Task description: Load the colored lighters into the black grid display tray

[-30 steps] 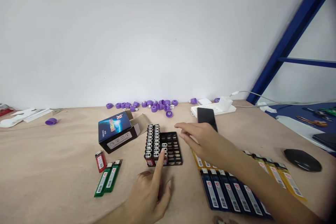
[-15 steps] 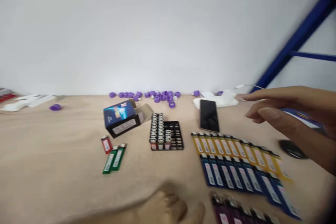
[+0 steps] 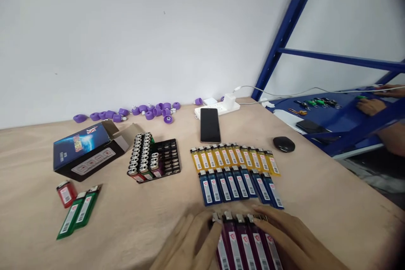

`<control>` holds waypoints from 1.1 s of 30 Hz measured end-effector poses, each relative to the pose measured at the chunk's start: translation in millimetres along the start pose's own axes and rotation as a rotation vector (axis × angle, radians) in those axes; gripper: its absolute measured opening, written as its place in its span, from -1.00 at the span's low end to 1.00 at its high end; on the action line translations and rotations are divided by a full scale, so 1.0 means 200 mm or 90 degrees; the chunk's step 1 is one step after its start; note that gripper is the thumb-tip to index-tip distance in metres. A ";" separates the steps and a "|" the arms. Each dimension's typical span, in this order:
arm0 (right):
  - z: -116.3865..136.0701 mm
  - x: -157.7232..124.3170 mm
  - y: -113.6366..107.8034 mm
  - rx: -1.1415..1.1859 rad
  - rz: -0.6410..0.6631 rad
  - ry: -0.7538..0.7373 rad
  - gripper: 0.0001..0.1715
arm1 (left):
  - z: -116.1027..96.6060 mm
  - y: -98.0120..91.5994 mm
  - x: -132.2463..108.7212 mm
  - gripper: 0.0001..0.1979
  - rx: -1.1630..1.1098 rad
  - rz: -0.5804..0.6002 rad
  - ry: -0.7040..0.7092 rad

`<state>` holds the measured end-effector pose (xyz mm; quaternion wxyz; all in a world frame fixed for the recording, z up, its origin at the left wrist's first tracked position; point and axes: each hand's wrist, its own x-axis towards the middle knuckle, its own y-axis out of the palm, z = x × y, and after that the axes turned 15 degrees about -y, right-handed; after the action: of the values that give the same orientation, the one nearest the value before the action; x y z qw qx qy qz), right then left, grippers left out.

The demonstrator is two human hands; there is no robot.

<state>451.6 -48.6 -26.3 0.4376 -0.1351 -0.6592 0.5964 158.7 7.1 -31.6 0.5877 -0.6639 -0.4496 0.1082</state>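
Note:
Both my hands are low at the near edge of the view. My left hand [image 3: 190, 242] presses against the left end of a row of purple disposable lighters [image 3: 245, 240]. My right hand [image 3: 292, 238] curls over the row's right end, so the two hands hold it from both sides. Their lower parts run out of the picture. Just beyond lie a row of blue lighters [image 3: 237, 187] and a row of yellow lighters [image 3: 234, 161]. A black plastic rack [image 3: 171, 156] holds tightly packed lighters [image 3: 141, 156] on its left side.
An open lighter box [image 3: 85, 152], a red lighter [image 3: 66, 194] and green lighters [image 3: 77, 213] lie on the wooden table [image 3: 329, 202]. Further back are a phone [image 3: 210, 125], power strip [image 3: 218, 110], mouse [image 3: 284, 144] and purple caps [image 3: 145, 112]. A co-worker's hands [image 3: 370, 106] work at a blue bench.
The view has swung, shifting the table items left. My right hand has dropped from the upper right to the purple lighters, and my left hand now presses the row's other end.

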 end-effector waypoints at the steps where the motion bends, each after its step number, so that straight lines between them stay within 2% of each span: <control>1: 0.00 0.00 0.01 0.007 0.015 -0.011 -0.06 | -0.03 0.01 0.03 -0.21 -0.004 0.022 0.016; 6: -0.02 0.04 0.01 -0.038 0.114 -0.113 -0.04 | -0.11 0.01 0.12 -0.41 -0.032 0.068 0.004; 9: -0.02 0.10 0.02 -0.090 0.137 -0.178 -0.09 | -0.10 0.06 0.09 -0.30 -0.023 0.048 -0.010; 11: -0.02 0.14 0.02 -0.096 0.123 -0.212 -0.15 | -0.09 0.09 0.07 -0.23 -0.019 0.021 -0.032; 13: -0.02 0.18 0.02 -0.094 0.088 -0.232 -0.17 | -0.08 0.09 0.07 -0.20 -0.017 0.035 -0.038; 16: -0.01 0.22 0.02 -0.082 0.025 -0.240 -0.24 | -0.08 0.03 0.11 -0.26 0.014 0.068 -0.005; 21: -0.01 0.22 0.02 -0.067 -0.023 -0.232 -0.40 | -0.08 -0.02 0.14 -0.28 0.034 0.063 0.000; 25: 0.00 0.19 0.03 -0.048 -0.003 -0.203 -0.32 | -0.08 -0.02 0.13 -0.28 -0.006 0.047 -0.010; 29: 0.02 0.13 0.04 -0.024 0.027 -0.150 -0.19 | -0.08 -0.01 0.11 -0.41 -0.060 0.009 -0.024; 31: 0.02 0.10 0.06 -0.008 0.031 -0.133 -0.11 | -0.08 -0.01 0.09 -0.50 -0.121 0.000 -0.034; 33: 0.02 0.08 0.06 0.008 0.014 -0.128 -0.02 | -0.07 -0.02 0.09 -0.49 -0.207 -0.020 -0.055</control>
<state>435.7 -37.3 -30.8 0.3635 -0.0786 -0.6947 0.6157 176.6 9.1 -17.3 0.4539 -0.7378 -0.4968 0.0532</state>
